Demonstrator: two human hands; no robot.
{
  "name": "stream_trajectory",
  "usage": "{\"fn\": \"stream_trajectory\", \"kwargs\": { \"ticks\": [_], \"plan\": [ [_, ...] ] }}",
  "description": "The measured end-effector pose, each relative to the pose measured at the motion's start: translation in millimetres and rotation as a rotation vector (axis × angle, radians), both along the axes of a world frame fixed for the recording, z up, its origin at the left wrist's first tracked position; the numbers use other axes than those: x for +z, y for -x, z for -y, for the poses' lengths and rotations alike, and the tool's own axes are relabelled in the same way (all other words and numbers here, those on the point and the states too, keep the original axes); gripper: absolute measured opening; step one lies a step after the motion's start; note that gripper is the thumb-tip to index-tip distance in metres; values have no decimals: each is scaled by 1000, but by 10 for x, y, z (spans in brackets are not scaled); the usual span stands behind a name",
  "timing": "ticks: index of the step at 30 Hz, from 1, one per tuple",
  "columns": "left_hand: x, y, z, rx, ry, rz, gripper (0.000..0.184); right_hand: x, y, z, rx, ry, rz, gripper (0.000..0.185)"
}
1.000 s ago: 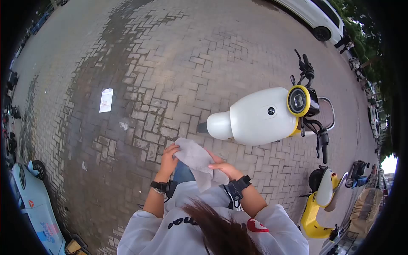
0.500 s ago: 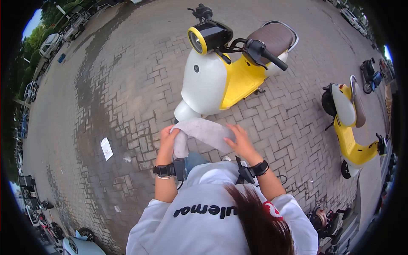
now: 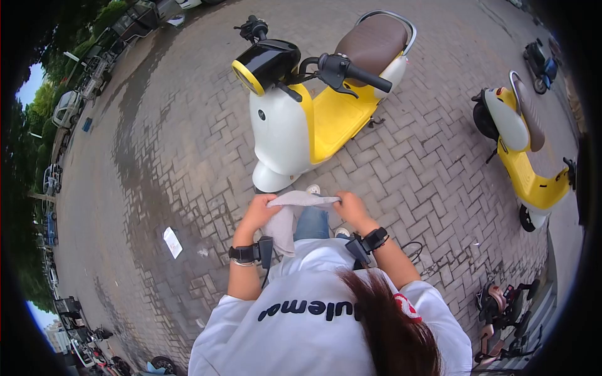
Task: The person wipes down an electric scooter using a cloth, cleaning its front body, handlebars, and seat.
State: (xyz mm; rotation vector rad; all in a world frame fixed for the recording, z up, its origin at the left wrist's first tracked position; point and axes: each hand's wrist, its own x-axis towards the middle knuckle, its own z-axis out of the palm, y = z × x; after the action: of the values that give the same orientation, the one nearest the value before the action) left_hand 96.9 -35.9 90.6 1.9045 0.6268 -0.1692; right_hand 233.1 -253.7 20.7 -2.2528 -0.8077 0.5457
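grey paving [image 3: 426, 125] spreads around us, with one scooter [image 3: 304, 119] at twelve o'clock, another scooter [image 3: 527, 168] near three and a paper [image 3: 172, 243] at eight. just below the centre of our clock, the cloth [image 3: 283, 224] stretches between our hands, above the jeans [image 3: 311, 224] and near the first scooter's mudguard [image 3: 273, 178]; one flap droops toward six. our left hand [image 3: 258, 213] grips one end and our right hand [image 3: 352, 210] pinches the other, fingers closed on both sides. we judge it light, soft and limp, hardly fragile and unlikely to slip from bare fingers; it should sag wherever unsupported, so opposite edges or corners make the best hold. whether it is damp, we cannot tell. folds hide some of our fingertips and the cloth's full outline. at five, hair [image 3: 401, 319] covers part of the lettering on our shirt [image 3: 288, 344]; at four, bikes [image 3: 498, 297] overlap too closely to sort out.
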Motion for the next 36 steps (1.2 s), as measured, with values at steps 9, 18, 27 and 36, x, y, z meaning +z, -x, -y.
{"fn": "stream_trajectory", "kwargs": {
  "ticks": [9,18,27,36],
  "plan": [
    [-10,-510,-922,-17,-439,255,26,589,-685,-572,52,-250,120,21],
    [1946,-1892,-2180,158,-869,958,37,2474,-1986,-1937,-60,-682,1150,27],
    [879,-2193,-2589,-63,-1006,601,41,1566,-1926,-2188,-17,-262,688,29],
    [493,-2272,-2364,-224,-522,435,59,1189,-1719,-2552,-36,-292,589,48]
  ]
}}
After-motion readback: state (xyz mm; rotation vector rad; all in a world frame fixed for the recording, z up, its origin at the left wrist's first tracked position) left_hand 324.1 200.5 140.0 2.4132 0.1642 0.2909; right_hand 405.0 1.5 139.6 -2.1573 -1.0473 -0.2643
